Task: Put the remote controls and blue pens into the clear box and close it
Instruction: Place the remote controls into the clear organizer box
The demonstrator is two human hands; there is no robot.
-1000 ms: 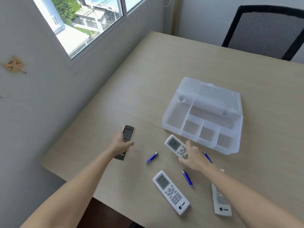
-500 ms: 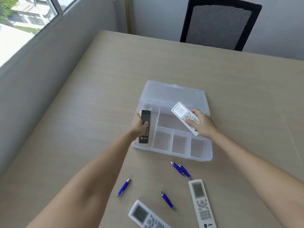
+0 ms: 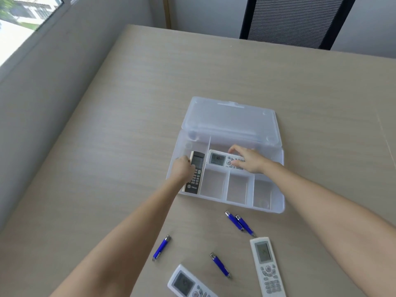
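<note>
The clear box [image 3: 276,205] sat open on the surface [image 3: 128,125], lid folded back. The left hand [image 3: 182,169] gripped a black remote [image 3: 196,171] in its left compartment; the right hand [image 3: 248,160] held a white remote [image 3: 218,159] in the long rear one. Two remotes and four blue pens lay nearer the person.

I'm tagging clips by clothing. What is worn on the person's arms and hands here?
Nothing visible: the left hand and right hand are bare, no gloves, rings, watch or bracelets. Both forearms are bare to the frame edge, with no sleeve in view.
</note>
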